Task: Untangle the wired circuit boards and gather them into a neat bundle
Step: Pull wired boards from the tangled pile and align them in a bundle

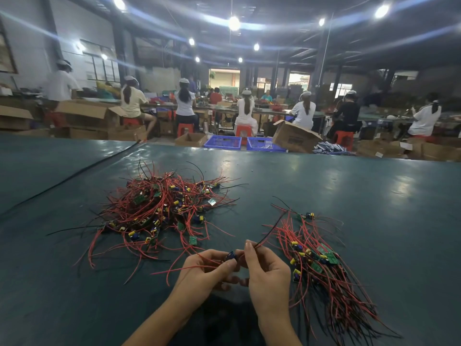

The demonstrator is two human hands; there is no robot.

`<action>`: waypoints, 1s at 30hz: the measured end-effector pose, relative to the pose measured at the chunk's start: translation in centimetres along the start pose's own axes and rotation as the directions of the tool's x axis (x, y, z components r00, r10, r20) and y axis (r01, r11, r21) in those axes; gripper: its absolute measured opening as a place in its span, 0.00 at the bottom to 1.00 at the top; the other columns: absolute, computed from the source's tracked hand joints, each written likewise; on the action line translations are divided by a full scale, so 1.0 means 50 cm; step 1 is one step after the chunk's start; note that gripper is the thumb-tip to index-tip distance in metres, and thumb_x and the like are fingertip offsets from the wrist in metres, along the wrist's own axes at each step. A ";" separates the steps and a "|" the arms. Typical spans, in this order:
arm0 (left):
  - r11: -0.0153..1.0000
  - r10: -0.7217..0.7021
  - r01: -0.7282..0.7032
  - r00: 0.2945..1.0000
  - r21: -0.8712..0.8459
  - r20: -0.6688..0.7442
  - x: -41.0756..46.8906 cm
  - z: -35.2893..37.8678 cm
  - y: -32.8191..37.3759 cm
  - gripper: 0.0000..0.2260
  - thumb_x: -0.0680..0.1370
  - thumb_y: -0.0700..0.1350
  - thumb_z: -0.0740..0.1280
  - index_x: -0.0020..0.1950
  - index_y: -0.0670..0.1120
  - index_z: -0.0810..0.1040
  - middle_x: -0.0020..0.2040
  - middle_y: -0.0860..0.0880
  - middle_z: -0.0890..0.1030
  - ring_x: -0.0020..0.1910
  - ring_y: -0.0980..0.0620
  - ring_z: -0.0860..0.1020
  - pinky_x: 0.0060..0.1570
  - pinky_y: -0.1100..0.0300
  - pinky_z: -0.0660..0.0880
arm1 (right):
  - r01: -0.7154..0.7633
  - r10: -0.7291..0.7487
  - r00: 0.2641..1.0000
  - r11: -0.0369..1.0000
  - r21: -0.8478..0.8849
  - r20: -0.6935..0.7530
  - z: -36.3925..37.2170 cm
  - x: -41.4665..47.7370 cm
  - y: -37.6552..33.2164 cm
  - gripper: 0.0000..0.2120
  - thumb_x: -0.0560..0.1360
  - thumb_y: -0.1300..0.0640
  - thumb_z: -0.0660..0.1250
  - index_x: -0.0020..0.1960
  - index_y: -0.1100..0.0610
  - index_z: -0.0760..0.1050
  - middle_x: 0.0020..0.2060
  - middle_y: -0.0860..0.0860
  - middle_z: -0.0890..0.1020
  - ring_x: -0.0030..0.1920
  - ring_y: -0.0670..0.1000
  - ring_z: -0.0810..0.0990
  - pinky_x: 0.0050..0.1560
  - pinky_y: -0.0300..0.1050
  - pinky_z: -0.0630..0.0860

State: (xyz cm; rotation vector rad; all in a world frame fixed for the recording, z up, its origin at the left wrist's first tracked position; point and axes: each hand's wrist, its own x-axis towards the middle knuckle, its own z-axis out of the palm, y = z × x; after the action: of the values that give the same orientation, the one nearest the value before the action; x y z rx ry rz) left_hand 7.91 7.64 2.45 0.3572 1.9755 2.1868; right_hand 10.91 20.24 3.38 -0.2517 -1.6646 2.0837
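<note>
One wired circuit board (230, 256) is held low over the bench (374, 196) between both hands. The left hand (204, 270) grips it with its red wires, and the right hand (268, 272) pinches a black wire (270, 232). The tangled pile (159, 211) lies beyond on the left, the straightened bundle (321, 268) just right.

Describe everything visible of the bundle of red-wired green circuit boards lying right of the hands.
This bundle of small green circuit boards lies flat on the dark green table mat, just beside the right hand. The boards, with yellow and blue parts, cluster together; thin red and black wires run roughly parallel, fanning toward the camera. No hand grips it.
</note>
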 end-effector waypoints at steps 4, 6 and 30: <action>0.996 -0.017 0.016 1.000 -0.084 -0.007 0.003 0.005 0.001 0.13 0.64 0.46 0.76 0.42 0.39 0.82 0.37 0.37 0.83 0.32 0.46 0.81 0.31 0.62 0.77 | -0.083 0.086 0.987 0.996 0.027 -0.135 -0.014 0.022 0.004 0.08 0.76 0.58 0.70 0.40 0.58 0.84 0.34 0.49 0.86 0.31 0.42 0.81 0.26 0.38 0.74; 0.993 -0.015 0.015 1.000 -0.118 0.003 0.002 0.004 0.007 0.11 0.64 0.44 0.76 0.39 0.38 0.80 0.34 0.37 0.82 0.29 0.46 0.80 0.28 0.62 0.76 | -0.121 0.142 0.964 0.987 0.105 -0.225 -0.028 0.038 0.001 0.06 0.75 0.57 0.71 0.41 0.57 0.84 0.35 0.48 0.86 0.29 0.41 0.81 0.22 0.36 0.70; 0.991 -0.002 -0.007 0.998 -0.137 -0.064 0.006 -0.016 0.014 0.10 0.59 0.44 0.81 0.33 0.44 0.82 0.30 0.41 0.80 0.23 0.53 0.74 0.24 0.64 0.71 | -0.124 0.192 0.943 0.961 0.249 -0.272 -0.043 0.048 -0.016 0.12 0.76 0.54 0.69 0.35 0.51 0.86 0.23 0.45 0.70 0.21 0.42 0.59 0.20 0.35 0.61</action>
State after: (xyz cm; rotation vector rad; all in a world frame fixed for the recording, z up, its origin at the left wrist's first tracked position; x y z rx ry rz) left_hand 7.40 6.91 3.11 0.2730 1.8435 2.3478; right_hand 9.90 23.34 3.95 -0.6072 -1.2536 2.2048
